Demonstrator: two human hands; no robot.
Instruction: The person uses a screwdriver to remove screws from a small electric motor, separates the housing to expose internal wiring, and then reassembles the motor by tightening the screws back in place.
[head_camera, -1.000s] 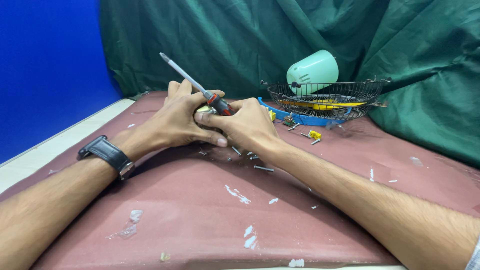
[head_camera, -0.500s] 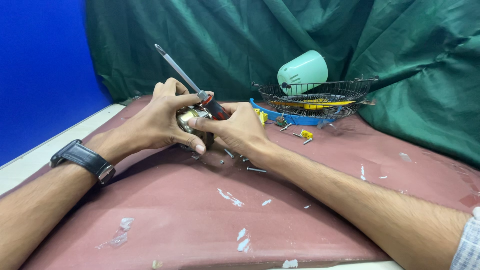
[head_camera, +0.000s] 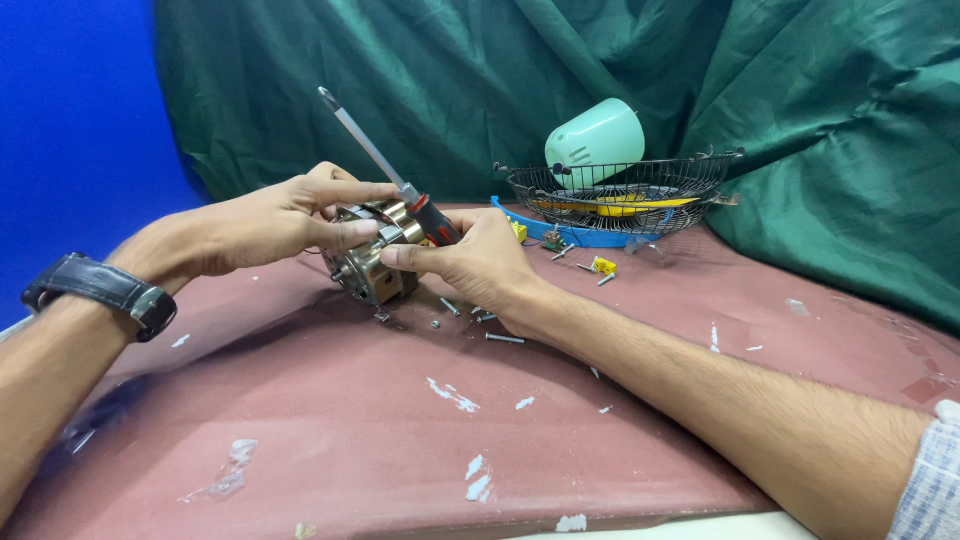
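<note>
While both forearms stretch in from the near edge of the worn maroon table (head_camera: 330, 420), the left hand (head_camera: 265, 220), a black wristwatch (head_camera: 100, 292) on its wrist, curls over the top of a small metal motor (head_camera: 372, 262), fingers closed on it. That motor sits just off the table, nearer the far edge, left of centre. Right beside it, the right hand (head_camera: 480, 262) pinches the motor's front with thumb and forefinger and also clasps a red-and-black-handled screwdriver (head_camera: 385, 170), shaft tilted up and to the left. Loose screws (head_camera: 502, 338) lie on the table beneath that hand. Over by the far right edge, a black wire basket (head_camera: 620, 195) holds yellow pieces, a pale green plastic housing (head_camera: 594, 143) perched on its rim.
</note>
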